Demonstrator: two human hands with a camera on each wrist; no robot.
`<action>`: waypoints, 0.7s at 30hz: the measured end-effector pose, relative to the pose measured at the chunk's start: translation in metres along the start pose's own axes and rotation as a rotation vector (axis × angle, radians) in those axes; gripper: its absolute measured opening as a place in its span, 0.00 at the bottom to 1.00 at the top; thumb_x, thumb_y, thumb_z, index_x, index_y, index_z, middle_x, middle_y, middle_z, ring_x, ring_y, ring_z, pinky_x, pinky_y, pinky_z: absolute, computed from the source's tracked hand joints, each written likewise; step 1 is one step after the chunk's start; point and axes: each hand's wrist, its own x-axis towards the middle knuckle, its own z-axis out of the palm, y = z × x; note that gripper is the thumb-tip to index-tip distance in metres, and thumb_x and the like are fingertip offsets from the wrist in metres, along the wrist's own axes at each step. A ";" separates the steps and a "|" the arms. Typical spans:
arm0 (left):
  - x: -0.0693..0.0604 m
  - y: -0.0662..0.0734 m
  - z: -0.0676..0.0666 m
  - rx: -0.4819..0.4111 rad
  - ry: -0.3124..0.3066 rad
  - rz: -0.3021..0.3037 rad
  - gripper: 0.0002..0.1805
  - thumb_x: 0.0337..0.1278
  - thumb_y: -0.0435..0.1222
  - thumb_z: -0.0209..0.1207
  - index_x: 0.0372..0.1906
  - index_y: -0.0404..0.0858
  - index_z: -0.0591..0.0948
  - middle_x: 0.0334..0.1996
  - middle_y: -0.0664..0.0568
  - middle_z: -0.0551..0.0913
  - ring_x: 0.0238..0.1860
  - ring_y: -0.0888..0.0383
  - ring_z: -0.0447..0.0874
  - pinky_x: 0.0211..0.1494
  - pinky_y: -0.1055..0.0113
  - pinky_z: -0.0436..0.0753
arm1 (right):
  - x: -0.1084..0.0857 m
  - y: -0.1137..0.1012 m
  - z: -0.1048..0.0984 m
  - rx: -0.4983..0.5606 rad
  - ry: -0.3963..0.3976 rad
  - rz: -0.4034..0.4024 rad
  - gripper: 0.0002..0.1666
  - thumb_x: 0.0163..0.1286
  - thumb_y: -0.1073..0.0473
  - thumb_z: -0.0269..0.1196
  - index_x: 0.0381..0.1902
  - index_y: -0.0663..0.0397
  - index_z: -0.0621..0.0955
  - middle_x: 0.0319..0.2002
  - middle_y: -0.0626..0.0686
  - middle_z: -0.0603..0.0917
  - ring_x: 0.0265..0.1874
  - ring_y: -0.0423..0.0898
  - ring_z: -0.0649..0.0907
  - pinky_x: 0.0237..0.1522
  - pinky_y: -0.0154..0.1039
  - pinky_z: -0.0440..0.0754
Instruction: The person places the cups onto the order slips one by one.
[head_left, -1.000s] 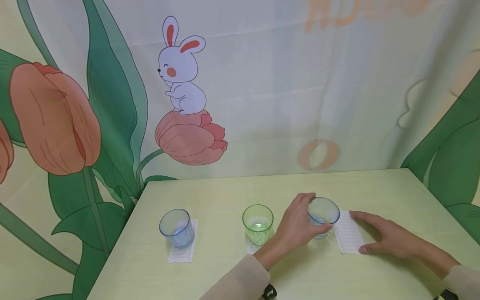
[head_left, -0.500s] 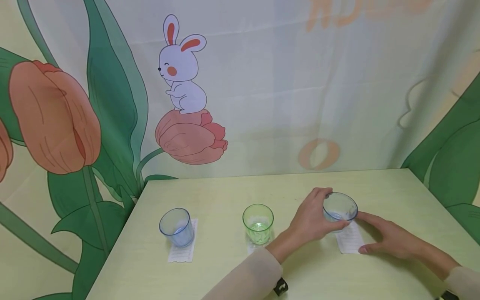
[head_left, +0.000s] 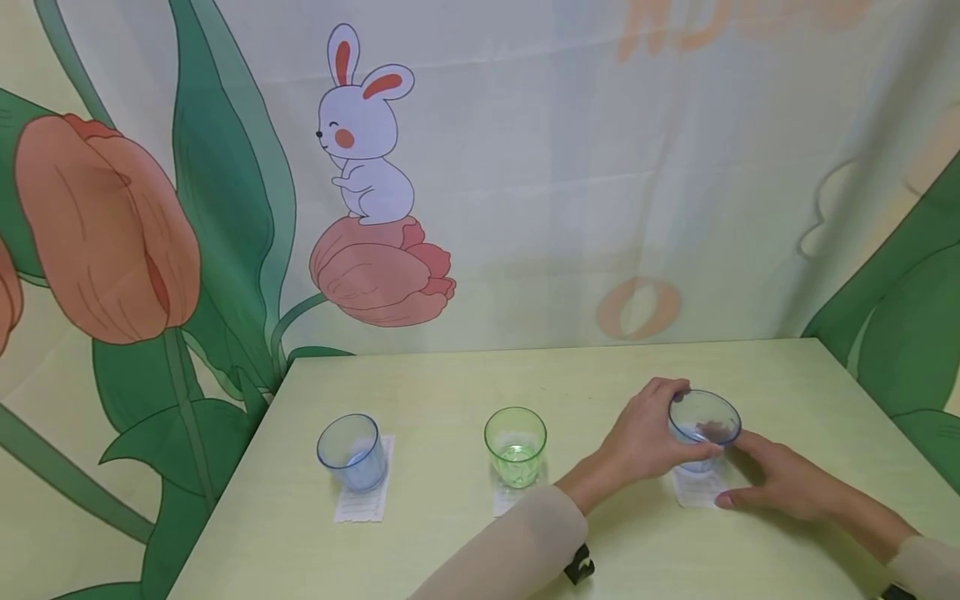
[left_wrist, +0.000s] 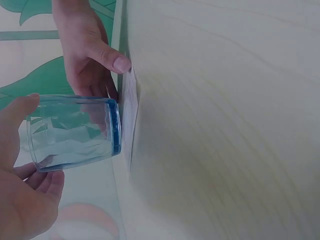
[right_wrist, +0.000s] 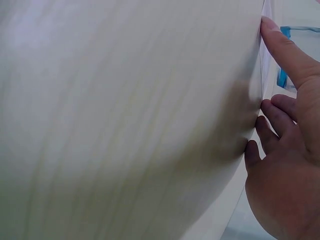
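Observation:
My left hand [head_left: 645, 433] grips a clear blue glass [head_left: 693, 433] near its rim, thumb on the near side and fingers on the far side. The glass stands upright over a lined slip of paper [head_left: 699, 492]; in the left wrist view the glass's thick blue base [left_wrist: 115, 127] is at or just above the paper, and I cannot tell if they touch. My right hand [head_left: 787, 475] rests at the paper's right edge. Its thumb lies on the paper's near corner, and its fingertips touch the table in the right wrist view.
A green glass [head_left: 516, 447] stands on another slip in the middle of the table [head_left: 450, 550]. Farther left, a second blue glass [head_left: 351, 452] stands on a slip of paper [head_left: 362, 506]. A printed cloth [head_left: 525, 167] hangs behind the table's back edge.
My left hand has carried the blue glass to the right, from beside the paper slip to over it. The right hand has stayed at the slip's edge.

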 end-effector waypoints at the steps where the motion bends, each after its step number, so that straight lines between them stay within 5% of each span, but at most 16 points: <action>1: 0.001 0.000 0.001 -0.004 -0.004 -0.002 0.47 0.54 0.58 0.77 0.75 0.46 0.73 0.68 0.62 0.76 0.62 0.68 0.76 0.60 0.79 0.75 | 0.000 0.000 0.000 0.000 0.003 -0.009 0.57 0.59 0.44 0.81 0.80 0.55 0.67 0.78 0.71 0.65 0.80 0.53 0.59 0.62 0.11 0.44; 4: 0.002 -0.001 0.003 -0.007 -0.019 -0.003 0.47 0.53 0.59 0.77 0.75 0.46 0.73 0.68 0.62 0.76 0.63 0.68 0.76 0.62 0.79 0.75 | 0.000 0.001 0.001 0.012 0.013 -0.043 0.57 0.60 0.46 0.81 0.81 0.52 0.67 0.78 0.70 0.65 0.76 0.30 0.54 0.63 0.11 0.44; 7: 0.002 0.000 0.004 0.001 -0.035 -0.010 0.47 0.53 0.60 0.76 0.75 0.47 0.73 0.69 0.61 0.76 0.64 0.67 0.76 0.63 0.78 0.75 | 0.000 0.001 0.001 0.019 0.014 -0.061 0.56 0.60 0.47 0.80 0.81 0.51 0.66 0.78 0.70 0.65 0.72 0.21 0.51 0.63 0.11 0.43; 21: -0.002 0.004 0.006 0.049 -0.054 -0.022 0.48 0.54 0.61 0.76 0.76 0.47 0.71 0.71 0.62 0.74 0.67 0.67 0.75 0.66 0.76 0.75 | -0.003 0.001 0.002 0.023 0.036 -0.090 0.55 0.60 0.49 0.81 0.81 0.49 0.68 0.76 0.72 0.67 0.68 0.16 0.51 0.62 0.10 0.45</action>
